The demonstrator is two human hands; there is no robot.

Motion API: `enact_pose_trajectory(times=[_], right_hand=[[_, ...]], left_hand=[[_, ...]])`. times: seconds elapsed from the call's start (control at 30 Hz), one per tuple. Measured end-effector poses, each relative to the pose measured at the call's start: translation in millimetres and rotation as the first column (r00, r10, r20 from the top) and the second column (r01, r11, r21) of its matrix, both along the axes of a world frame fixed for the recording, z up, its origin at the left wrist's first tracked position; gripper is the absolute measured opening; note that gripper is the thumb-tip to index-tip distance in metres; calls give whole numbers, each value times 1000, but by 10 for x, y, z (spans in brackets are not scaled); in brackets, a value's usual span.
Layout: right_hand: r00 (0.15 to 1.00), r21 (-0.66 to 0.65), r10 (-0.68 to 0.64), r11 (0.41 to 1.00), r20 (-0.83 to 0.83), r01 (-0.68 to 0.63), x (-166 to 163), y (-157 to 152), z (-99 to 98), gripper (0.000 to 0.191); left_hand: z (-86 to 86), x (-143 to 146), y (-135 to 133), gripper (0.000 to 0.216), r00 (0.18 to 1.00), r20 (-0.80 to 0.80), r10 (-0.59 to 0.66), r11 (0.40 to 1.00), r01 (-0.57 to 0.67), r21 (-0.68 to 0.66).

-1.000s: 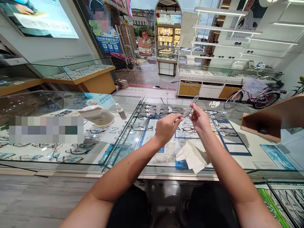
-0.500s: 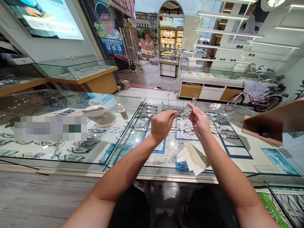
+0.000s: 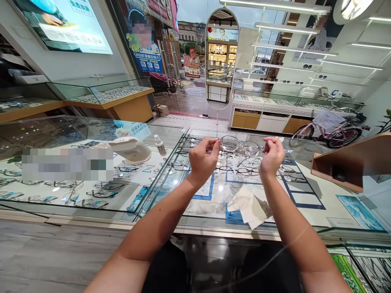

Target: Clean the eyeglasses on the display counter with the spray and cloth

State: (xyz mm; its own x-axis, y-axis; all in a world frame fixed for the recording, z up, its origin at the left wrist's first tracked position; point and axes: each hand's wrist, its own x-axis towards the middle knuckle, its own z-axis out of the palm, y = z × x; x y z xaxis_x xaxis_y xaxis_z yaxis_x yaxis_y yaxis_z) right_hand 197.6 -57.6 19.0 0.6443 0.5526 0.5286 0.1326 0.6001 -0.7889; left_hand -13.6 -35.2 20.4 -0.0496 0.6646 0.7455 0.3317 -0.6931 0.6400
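Note:
A pair of thin-rimmed eyeglasses [image 3: 240,145] is held up above the glass counter, lenses facing me and spread level between my hands. My left hand [image 3: 204,158] pinches the left end of the frame between thumb and fingers. At the opposite end, my right hand [image 3: 272,156] has its fingertips closed on the frame's right side. Below them, several rows of eyeglasses [image 3: 224,169] lie in the display case. A cream cleaning cloth [image 3: 249,207] rests crumpled on the glass, nearer to me.
Left of my hands stand a white spray bottle [image 3: 160,145] and a white rounded device [image 3: 131,149] on the counter [image 3: 171,221]. A wooden stand [image 3: 339,171] juts in at the right. Beyond are an oval mirror [image 3: 221,61] and a pink bicycle [image 3: 332,128].
My hands have moved apart, the right one shifting rightward. The eyeglasses have turned from a tilted, edge-on pose to lie level with both lenses facing me.

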Motion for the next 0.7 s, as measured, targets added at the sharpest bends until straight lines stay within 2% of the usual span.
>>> enact_pose_trajectory(times=[0.1,0.27,0.47,0.57,0.7], right_hand=[[999,-32,44,999,-25,-44,93,109,-51,20],[965,-52,231,973,125,-226,32,125,-119,30],[901,-55,390,921,190,-386,-68,57,-105,34],[899,-69,399,917,182,-393,-82,59,-96,32],[927,-62,339,941,159,-333,-95,79,-106,29]], left_hand=[[26,5,2,27,997,71,-26,1000,25,8],[28,-18,75,26,976,205,-69,996,78,-38],[4,-55,177,30,957,288,-43,988,83,-128],[2,-60,211,30,957,288,-29,986,75,-147],[-1,-75,254,27,971,237,21,992,9,-122]])
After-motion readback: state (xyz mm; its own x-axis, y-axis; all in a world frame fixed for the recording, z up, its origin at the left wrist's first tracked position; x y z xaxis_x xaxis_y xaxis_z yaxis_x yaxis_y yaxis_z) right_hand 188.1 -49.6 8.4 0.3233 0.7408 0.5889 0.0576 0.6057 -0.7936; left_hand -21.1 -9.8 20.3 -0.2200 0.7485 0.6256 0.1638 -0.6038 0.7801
